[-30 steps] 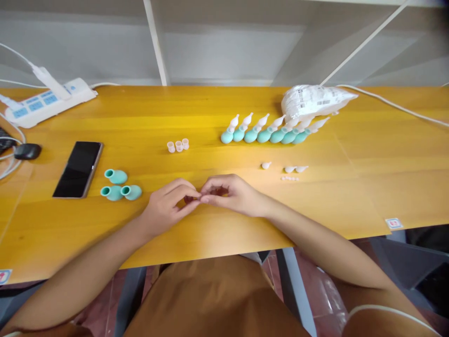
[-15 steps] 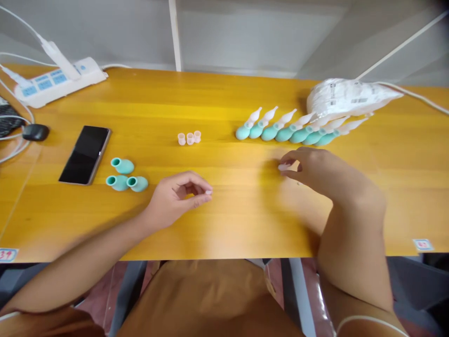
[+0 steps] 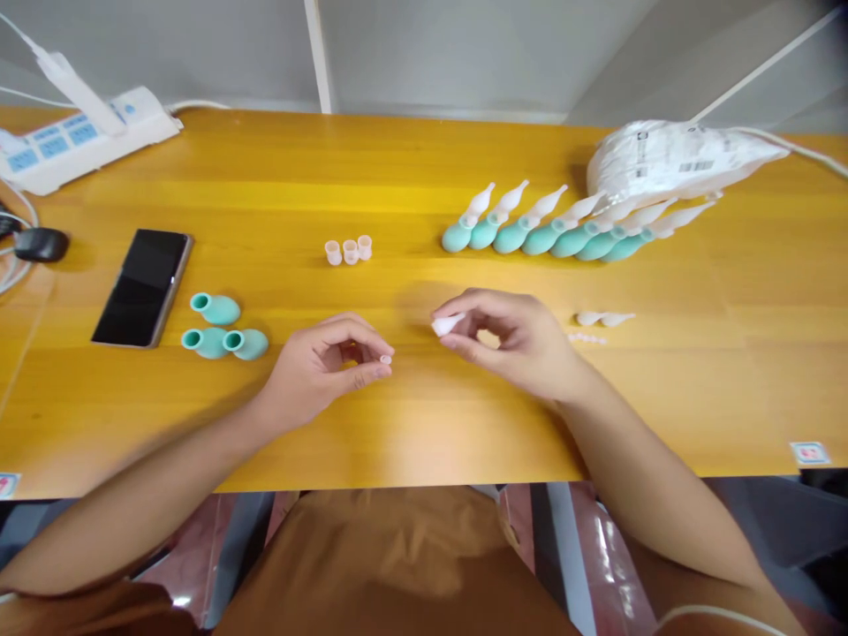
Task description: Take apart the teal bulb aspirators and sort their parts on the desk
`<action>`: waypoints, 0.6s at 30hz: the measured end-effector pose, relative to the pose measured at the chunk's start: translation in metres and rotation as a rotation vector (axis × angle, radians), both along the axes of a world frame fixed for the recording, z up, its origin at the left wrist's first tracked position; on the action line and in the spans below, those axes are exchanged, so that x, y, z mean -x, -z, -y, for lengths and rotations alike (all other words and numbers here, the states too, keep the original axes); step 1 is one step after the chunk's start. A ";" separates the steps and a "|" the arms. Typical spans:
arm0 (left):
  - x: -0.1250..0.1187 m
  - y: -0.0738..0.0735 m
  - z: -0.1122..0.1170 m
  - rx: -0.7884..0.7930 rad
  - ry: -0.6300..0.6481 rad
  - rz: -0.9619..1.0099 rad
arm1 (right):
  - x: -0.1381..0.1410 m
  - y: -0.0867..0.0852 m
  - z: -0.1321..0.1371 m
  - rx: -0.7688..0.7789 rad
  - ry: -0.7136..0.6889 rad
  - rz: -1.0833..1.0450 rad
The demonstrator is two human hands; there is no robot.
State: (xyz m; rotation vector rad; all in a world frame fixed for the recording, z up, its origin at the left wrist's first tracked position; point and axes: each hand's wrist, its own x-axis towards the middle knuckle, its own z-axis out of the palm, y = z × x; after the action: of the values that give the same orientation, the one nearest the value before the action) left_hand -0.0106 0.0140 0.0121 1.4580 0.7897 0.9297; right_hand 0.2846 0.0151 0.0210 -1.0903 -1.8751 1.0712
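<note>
My left hand (image 3: 328, 364) rests on the yellow table (image 3: 411, 415) and pinches a small clear cap (image 3: 385, 359) between thumb and forefinger. My right hand (image 3: 513, 340) hovers just to its right, fingers closed on a white cone tip (image 3: 446, 324) that points toward the left hand. Two more white tips (image 3: 604, 318) and a short row of tiny clear pieces (image 3: 586, 337) lie to the right of my right hand. Three clear cups (image 3: 348, 250) stand beyond my hands. Three teal bulbs (image 3: 222, 329) lie at the left.
A row of several assembled teal bulbs with white tips (image 3: 563, 228) lies at the back right, against a white plastic bag (image 3: 669, 159). A black phone (image 3: 142, 286), a power strip (image 3: 72, 137) and a black mouse (image 3: 40, 243) are at the left. A white cable (image 3: 814, 155) runs at the far right.
My right hand left the left hand, reached right to the loose white tips, picked one up and came back toward the left hand. The left hand kept its pinch in place.
</note>
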 end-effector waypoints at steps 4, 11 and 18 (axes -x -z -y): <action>-0.001 0.000 0.001 0.018 -0.002 -0.022 | 0.024 0.014 0.013 0.114 -0.077 -0.242; 0.000 0.004 0.006 -0.008 0.001 -0.081 | 0.032 0.024 0.023 0.266 -0.095 -0.435; 0.002 0.004 0.009 -0.133 0.033 -0.203 | 0.038 0.035 0.029 0.383 -0.091 -0.461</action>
State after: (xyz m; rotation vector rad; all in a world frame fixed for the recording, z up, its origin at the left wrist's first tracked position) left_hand -0.0123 0.0052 0.0083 1.6961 0.8621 0.8305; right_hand 0.2466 -0.0143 -0.0144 -0.8648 -1.3963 1.6251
